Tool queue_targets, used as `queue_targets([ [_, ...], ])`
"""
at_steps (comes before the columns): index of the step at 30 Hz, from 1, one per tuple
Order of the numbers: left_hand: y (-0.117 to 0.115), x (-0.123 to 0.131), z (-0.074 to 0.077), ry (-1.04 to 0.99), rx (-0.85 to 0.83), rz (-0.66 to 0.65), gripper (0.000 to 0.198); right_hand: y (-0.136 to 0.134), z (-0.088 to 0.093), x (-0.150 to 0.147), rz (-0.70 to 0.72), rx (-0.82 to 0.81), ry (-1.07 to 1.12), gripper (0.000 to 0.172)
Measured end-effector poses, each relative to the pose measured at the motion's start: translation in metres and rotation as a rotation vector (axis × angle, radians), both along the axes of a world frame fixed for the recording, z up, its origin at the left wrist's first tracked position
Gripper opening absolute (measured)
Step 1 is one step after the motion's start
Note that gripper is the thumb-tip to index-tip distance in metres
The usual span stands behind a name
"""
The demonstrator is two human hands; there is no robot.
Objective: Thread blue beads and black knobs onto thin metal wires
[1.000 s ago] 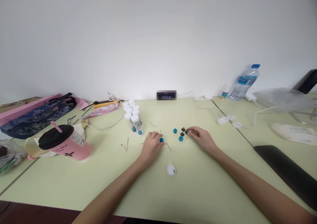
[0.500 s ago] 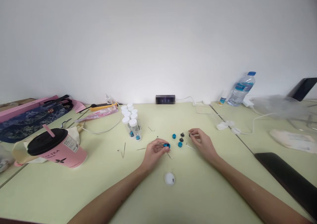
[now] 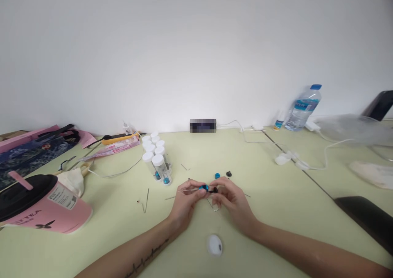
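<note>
In my left hand a small shiny blue metal piece is pinched between thumb and fingers. My right hand is closed on a small black knob-like part, brought up against the right side of the blue piece. Whether the two parts touch or fit together is too small to tell. Just behind the right hand lie a second blue piece and another black part. A bent hex key rests under the hands. Nearer me is a round white cap with a dark spot.
Several clear vials with white caps stand left of the hands, some holding blue pieces. A bent hex key lies beside them. A pink cup is at far left, a water bottle at back right, a black slab at right.
My right hand has moved left from beside the loose parts, bringing a black part to the blue piece in my left hand. The view has shifted, with the cup appearing closer.
</note>
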State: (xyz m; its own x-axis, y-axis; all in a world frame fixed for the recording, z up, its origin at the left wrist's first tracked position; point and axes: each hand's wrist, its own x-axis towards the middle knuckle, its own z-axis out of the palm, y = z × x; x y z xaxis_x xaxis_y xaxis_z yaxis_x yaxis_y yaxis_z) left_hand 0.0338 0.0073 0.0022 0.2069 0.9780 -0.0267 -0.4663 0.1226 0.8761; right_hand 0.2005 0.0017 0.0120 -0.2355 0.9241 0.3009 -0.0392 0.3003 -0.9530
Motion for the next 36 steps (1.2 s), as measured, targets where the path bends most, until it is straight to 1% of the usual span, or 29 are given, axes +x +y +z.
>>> queue_targets([
  [4,-0.0008,0.0001,0.0026,0.001,-0.081,-0.029,0.020,0.0023,0.0003,0.0070,-0.031,-0.012,-0.054,0.014],
  [8,-0.0007,-0.0012,0.0043,-0.027,-0.102,-0.033,0.021,-0.0001,-0.0009,0.0090,-0.017,-0.022,-0.087,0.022],
  [13,-0.0020,-0.0029,0.0029,-0.004,-0.130,-0.022,0.021,-0.0026,-0.0052,0.0091,-0.050,-0.068,-0.049,0.016],
  [17,-0.0026,-0.0033,0.0032,-0.013,-0.123,-0.024,0.019,-0.0034,-0.0063,0.0101,-0.092,0.016,-0.091,0.008],
  [20,-0.0026,-0.0038,0.0034,-0.027,-0.125,-0.034,0.019,-0.0043,-0.0048,0.0098,-0.068,0.101,-0.083,0.008],
  [22,-0.0026,-0.0043,0.0030,-0.039,-0.123,-0.050,0.018,-0.0050,-0.0040,0.0094,-0.049,0.126,-0.083,0.009],
  [26,-0.0023,-0.0049,0.0012,-0.054,-0.111,-0.094,0.017,-0.0052,-0.0052,0.0091,-0.059,0.095,-0.064,0.011],
  [30,-0.0019,-0.0047,0.0005,-0.052,-0.113,-0.095,0.016,-0.0053,-0.0073,0.0095,-0.070,0.069,-0.054,0.013],
  [36,-0.0028,-0.0049,0.0011,-0.039,-0.113,-0.090,0.014,-0.0060,-0.0058,0.0108,-0.099,0.117,-0.110,0.008],
])
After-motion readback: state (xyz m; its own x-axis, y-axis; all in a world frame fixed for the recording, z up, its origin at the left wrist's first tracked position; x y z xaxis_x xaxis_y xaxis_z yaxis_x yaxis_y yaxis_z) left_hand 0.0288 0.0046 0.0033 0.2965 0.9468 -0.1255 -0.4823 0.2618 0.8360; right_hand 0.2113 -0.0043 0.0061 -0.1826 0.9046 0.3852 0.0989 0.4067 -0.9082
